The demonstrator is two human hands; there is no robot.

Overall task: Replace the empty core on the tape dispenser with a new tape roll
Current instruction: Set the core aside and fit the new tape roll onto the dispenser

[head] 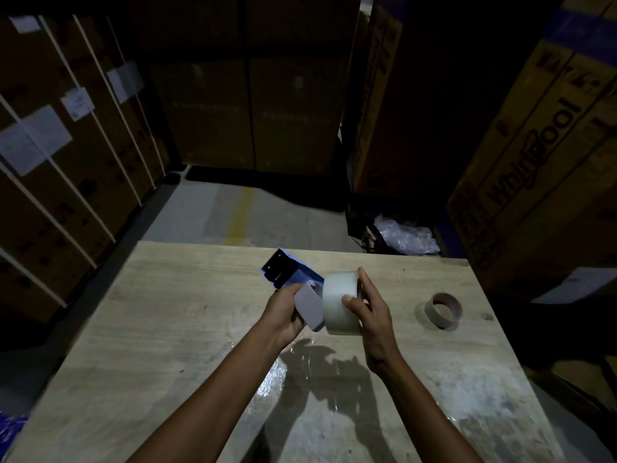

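Note:
Above the middle of the wooden table (173,315) I hold both task objects. My left hand (283,312) grips the blue tape dispenser (293,279) by its lower part, its black toothed blade pointing up and away. My right hand (367,309) holds the new roll of clear tape (337,302) by its rim, pressed against the dispenser's right side. Whether the roll sits on the hub I cannot tell. The empty brown core (444,310) lies on its side on the table to the right, apart from both hands.
Tall cardboard boxes (541,162) stand close on the right, strapped cartons (66,145) on the left, more boxes behind. Crumpled clear plastic (407,235) lies on the floor beyond the table's far right corner. A yellow line marks the grey floor (240,212).

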